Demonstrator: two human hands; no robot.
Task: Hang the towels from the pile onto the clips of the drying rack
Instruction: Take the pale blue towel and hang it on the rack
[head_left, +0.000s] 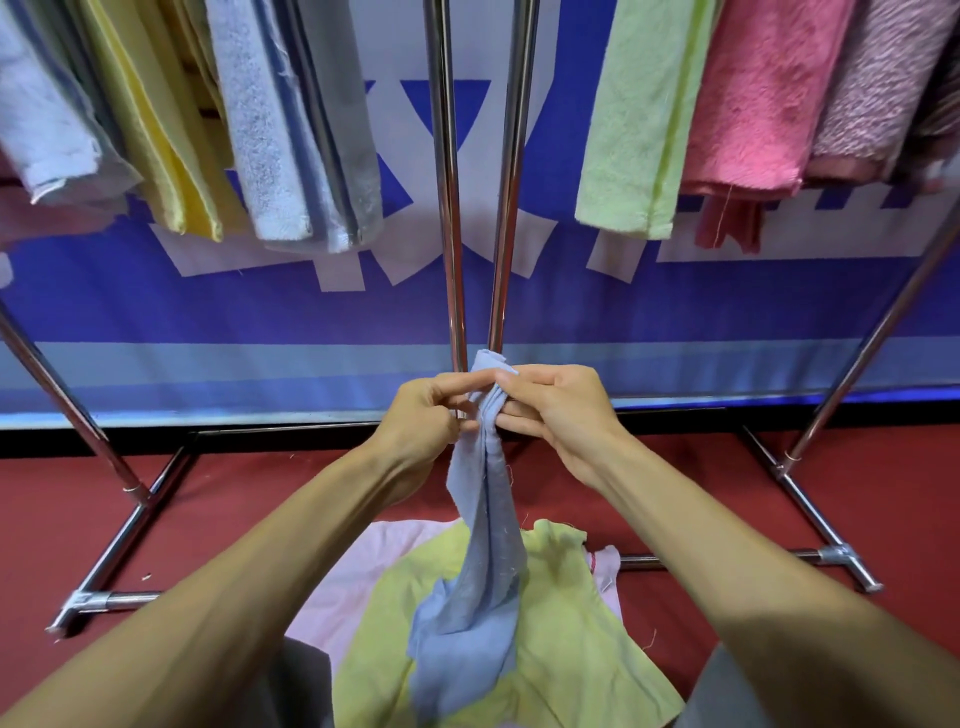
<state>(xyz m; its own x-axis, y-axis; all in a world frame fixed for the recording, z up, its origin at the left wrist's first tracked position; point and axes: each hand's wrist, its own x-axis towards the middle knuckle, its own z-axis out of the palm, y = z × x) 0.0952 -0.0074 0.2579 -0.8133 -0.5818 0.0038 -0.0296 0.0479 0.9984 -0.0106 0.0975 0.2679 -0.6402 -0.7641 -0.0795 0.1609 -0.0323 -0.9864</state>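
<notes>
Your left hand (423, 415) and your right hand (553, 415) meet in front of you, both pinched on the top of a blue towel (485, 525); its upper end is bunched between your fingers and a small tip pokes up above them; the rest hangs down in a twisted strip, and its lower end rests on the pile (561, 649) below. That pile lies on the red floor (218, 499) close to you; a yellow-green towel (571, 623) lies on top, with a pale pink towel (358, 571) spread under it.

The drying rack (447, 208) stands just past your hands; its two chrome uprights rise in the middle, and slanted legs run down to the base bars on either side. Towels already hang along its top: a pale blue towel (47, 140), a yellow one (171, 171) and a grey-blue one (280, 171) to your left; a light green towel (634, 130), a pink towel (753, 104) and a mauve one (872, 88) to your right; the clips are out of view above. A blue and white banner (260, 301) hangs behind the rack.
</notes>
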